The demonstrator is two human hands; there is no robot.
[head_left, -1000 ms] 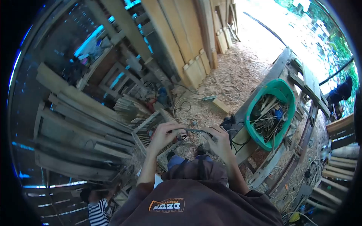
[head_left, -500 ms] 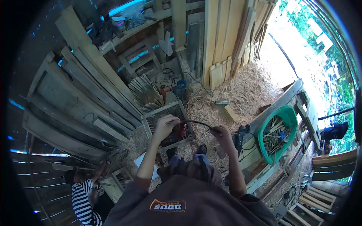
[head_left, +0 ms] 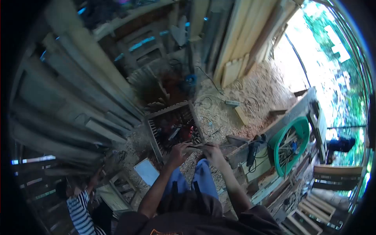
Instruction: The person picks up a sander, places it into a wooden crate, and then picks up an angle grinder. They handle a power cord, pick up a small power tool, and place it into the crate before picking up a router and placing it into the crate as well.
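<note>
Loads of timber fills my view, so biggest first: long grey planks lean in a stack across the whole left side, and paler boards stand upright at the top right. Sawdust covers the ground between them. On the right runs a rough workbench with a green tub of wood offcuts sitting on it, and a black power tool lies on the bench just beside the tub.

Right ahead of my hands sits a slatted wooden crate with some red stuff inside, too blurry to name. A pale flat board lies on the ground near it. Down at the lower left another person in a striped shirt is crouched.

Smallest bit: a thin dark cable runs between my hands, just above my knees in front of the crate. My left hand has its fingers pinched on one end, and my right hand is curled around the other end.
</note>
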